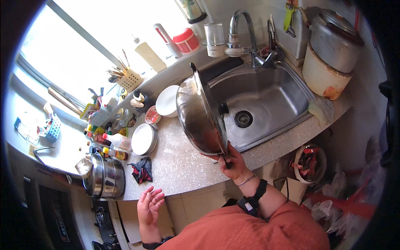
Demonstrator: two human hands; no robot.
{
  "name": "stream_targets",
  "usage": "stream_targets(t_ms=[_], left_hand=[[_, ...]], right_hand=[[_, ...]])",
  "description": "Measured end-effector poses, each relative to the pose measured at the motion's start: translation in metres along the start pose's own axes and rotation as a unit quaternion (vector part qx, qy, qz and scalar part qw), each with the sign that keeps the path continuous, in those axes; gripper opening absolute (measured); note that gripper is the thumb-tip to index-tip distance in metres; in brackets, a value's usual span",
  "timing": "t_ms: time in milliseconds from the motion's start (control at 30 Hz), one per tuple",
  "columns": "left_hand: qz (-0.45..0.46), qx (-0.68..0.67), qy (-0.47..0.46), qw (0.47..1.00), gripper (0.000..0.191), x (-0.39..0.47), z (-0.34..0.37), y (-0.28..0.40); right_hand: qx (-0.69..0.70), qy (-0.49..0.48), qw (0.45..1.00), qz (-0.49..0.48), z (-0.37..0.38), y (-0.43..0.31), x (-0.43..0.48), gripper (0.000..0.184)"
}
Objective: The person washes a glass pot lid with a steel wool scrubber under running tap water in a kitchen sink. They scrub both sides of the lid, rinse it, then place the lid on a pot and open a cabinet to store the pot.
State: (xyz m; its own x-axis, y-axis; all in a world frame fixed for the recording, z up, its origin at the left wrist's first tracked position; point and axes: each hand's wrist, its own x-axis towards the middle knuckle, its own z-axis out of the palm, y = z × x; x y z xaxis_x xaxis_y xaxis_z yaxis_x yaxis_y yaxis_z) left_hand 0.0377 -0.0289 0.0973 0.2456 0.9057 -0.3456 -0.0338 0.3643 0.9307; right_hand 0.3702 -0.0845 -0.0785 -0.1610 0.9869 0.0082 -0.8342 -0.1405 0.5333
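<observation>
My right hand (232, 162) grips the handle of a large stainless steel pan (200, 115) with its lid on. The pan is tipped on its side, its shiny underside towards the left and the lid's black knob (223, 107) towards the sink (265, 93). It is held above the counter beside the sink's left rim. Raised near the counter's front edge, my left hand (150, 204) holds nothing, its fingers apart and slightly curled. A dark and red cloth (142, 170) lies crumpled on the counter just beyond it.
Stacked white plates (143, 139), a white bowl (168, 100) and sauce bottles (117, 141) stand on the counter's left part. A steel pot (107, 178) is at the left corner. The faucet (250, 31) rises behind the sink; a filled bin (309, 164) stands below at right.
</observation>
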Motion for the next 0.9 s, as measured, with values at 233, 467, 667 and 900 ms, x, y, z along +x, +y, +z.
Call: stream_targets(t_ms=[233, 467, 667, 900], left_hand=[[-0.009, -0.014, 0.018, 1.000, 0.036, -0.003, -0.014, 0.002], [-0.017, -0.009, 0.001, 1.000, 0.036, 0.001, -0.006, 0.006], [-0.005, 0.025, -0.008, 1.000, 0.036, 0.001, 0.011, 0.016], [-0.004, 0.044, 0.000, 0.999, 0.035, -0.003, 0.018, 0.020]], right_hand=[[0.016, -0.015, 1.000, -0.015, 0.002, 0.005, -0.001, 0.043], [0.007, -0.083, 0.996, 0.017, -0.004, 0.018, 0.004, 0.034], [-0.022, -0.040, 0.999, 0.004, -0.004, 0.032, 0.006, 0.031], [0.005, -0.054, 0.998, 0.009, -0.001, 0.034, 0.005, 0.032]])
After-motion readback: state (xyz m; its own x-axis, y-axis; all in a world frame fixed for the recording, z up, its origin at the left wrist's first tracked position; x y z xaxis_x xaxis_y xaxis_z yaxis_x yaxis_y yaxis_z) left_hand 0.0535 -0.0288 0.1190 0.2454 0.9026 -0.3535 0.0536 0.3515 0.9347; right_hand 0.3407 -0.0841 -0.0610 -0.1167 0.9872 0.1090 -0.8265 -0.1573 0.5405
